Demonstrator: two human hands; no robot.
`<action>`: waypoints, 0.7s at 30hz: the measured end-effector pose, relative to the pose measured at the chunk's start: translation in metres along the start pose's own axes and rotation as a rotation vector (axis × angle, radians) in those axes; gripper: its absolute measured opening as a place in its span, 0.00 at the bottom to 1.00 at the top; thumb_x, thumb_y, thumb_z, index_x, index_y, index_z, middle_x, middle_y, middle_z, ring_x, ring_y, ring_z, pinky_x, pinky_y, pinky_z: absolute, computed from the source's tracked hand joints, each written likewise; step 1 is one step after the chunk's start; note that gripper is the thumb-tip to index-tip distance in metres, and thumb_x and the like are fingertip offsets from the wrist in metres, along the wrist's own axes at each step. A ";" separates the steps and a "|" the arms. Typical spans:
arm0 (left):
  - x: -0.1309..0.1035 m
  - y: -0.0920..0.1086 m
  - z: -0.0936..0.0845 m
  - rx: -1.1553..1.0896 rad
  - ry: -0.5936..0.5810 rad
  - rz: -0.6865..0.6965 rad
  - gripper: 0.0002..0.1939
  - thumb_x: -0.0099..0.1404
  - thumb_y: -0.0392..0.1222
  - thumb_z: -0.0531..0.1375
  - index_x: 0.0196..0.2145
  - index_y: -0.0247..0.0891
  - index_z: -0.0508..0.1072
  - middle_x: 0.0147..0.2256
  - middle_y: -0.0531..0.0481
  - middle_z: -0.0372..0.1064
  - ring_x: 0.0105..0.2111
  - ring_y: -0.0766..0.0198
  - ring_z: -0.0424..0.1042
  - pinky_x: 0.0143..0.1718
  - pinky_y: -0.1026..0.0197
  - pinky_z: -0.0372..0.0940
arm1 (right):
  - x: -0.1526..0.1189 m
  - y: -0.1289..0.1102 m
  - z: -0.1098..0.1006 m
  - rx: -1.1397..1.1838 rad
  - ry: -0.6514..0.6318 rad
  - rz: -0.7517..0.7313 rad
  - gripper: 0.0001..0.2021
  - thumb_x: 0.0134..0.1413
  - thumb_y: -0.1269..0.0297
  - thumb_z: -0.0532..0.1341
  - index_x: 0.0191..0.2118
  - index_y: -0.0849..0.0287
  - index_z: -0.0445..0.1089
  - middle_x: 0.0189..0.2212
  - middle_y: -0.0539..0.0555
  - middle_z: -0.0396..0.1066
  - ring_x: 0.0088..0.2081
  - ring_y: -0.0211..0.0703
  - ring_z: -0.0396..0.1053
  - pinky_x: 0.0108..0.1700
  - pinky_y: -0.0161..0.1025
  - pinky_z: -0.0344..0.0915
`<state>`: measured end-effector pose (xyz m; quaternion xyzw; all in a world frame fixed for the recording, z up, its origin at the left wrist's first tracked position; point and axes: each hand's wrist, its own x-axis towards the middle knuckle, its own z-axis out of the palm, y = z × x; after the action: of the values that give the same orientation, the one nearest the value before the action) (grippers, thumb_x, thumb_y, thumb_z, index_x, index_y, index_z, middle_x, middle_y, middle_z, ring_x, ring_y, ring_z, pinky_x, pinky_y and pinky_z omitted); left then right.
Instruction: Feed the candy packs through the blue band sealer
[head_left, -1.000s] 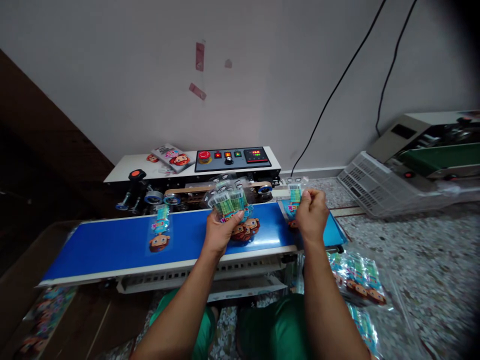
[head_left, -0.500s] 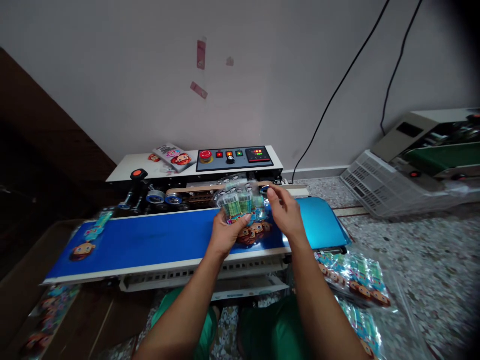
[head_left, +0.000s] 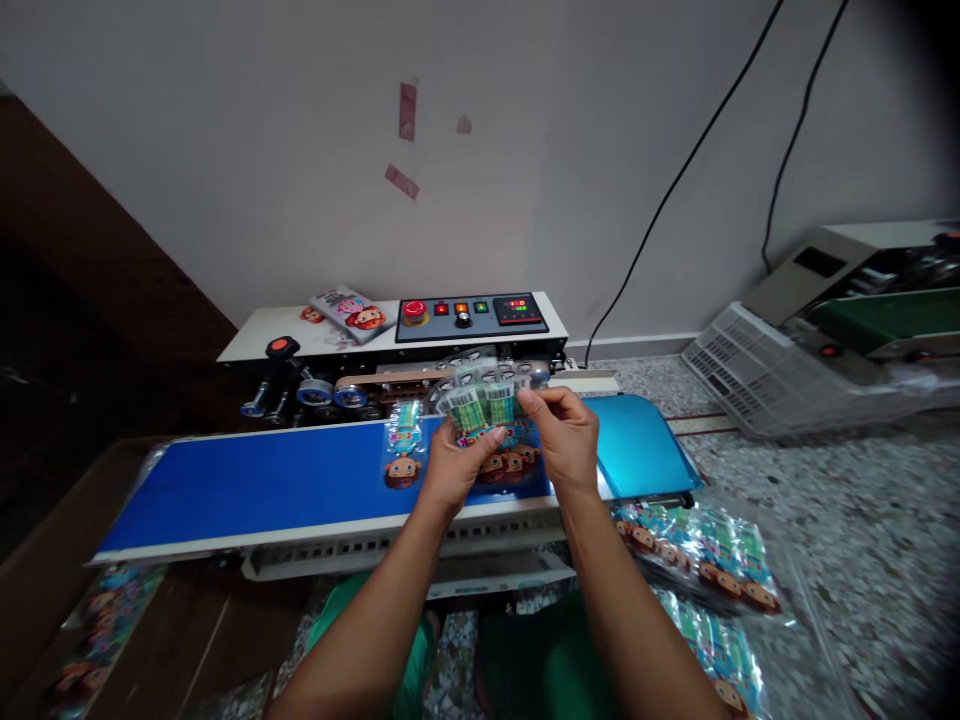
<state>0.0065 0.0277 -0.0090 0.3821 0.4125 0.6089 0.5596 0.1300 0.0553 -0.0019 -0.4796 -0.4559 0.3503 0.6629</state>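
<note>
"Blue belt (head_left: pixel 255 490) below, clear packets (head_left: pixel 466 412) gripped in the left hand (head_left: pixel 450 468)! Why fanned?"

"Likely to keep edges apart for the right hand (head_left: pixel 570 442), pinching one side. A single packet (head_left: pixel 404 448) lies flat on the belt."

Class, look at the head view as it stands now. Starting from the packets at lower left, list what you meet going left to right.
Packets at lower left, orange-topped knob, single packet, left hand gripping fanned packets, right hand, white crate.

The right hand (head_left: pixel 564 438) has reached the packet bunch (head_left: pixel 484 412); a single packet (head_left: pixel 403 458) emerged leftward.
</note>
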 end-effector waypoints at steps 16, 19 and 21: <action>0.003 -0.001 -0.006 -0.038 0.050 -0.026 0.19 0.47 0.42 0.69 0.38 0.36 0.73 0.34 0.49 0.76 0.32 0.62 0.74 0.40 0.57 0.68 | 0.030 0.014 -0.056 -0.496 0.258 -0.144 0.18 0.58 0.50 0.51 0.32 0.60 0.64 0.25 0.49 0.65 0.28 0.37 0.60 0.32 0.34 0.58; 0.001 0.001 -0.003 -0.008 0.004 -0.028 0.19 0.47 0.42 0.69 0.38 0.35 0.74 0.35 0.48 0.76 0.33 0.60 0.75 0.40 0.57 0.69 | 0.025 0.013 -0.050 -0.589 0.211 -0.194 0.16 0.59 0.51 0.51 0.33 0.60 0.65 0.25 0.49 0.65 0.28 0.38 0.61 0.32 0.34 0.57; -0.001 0.003 -0.002 0.026 -0.030 -0.050 0.18 0.48 0.43 0.69 0.36 0.35 0.74 0.34 0.47 0.76 0.33 0.60 0.75 0.39 0.56 0.69 | 0.024 0.013 -0.050 -0.675 0.189 -0.226 0.16 0.60 0.52 0.49 0.35 0.59 0.65 0.26 0.50 0.67 0.28 0.38 0.62 0.32 0.34 0.56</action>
<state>0.0039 0.0261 -0.0068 0.3879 0.4213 0.5835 0.5758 0.1846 0.0648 -0.0139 -0.6482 -0.5326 0.0592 0.5410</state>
